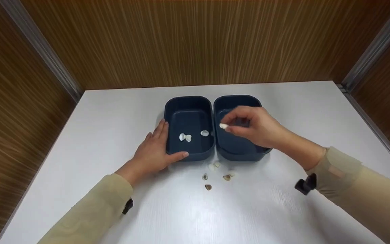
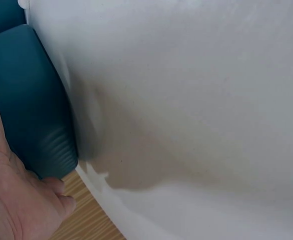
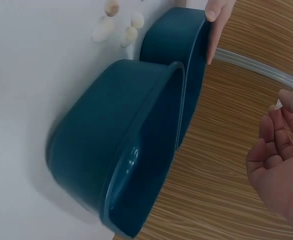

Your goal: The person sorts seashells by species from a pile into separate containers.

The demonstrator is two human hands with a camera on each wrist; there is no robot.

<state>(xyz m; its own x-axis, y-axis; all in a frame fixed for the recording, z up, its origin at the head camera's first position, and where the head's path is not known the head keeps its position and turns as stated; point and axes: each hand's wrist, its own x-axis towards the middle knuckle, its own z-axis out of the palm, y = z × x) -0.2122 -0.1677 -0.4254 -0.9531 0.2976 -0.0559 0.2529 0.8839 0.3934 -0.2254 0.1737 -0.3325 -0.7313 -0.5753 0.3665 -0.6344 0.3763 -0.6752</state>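
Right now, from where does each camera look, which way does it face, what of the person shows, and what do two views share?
Head: worn on the head, facing forward and down at the left tray, right tray and loose shells; left hand, right hand and both forearms show.
Left wrist: faces the left tray's outside and white table; left hand shows.
Right wrist: looks across both trays; right hand, pinching a white shell, and left fingers show.
Shared: head and right wrist both show both trays and loose shells.

We hold both forearms (image 1: 93, 206) angled inward, our left hand (image 1: 152, 149) straight-fingered with its thumb (image 1: 177, 157) held wide, our right hand (image 1: 256, 127) pinching between thumb (image 1: 239, 130) and curled fingers (image 1: 233, 114).
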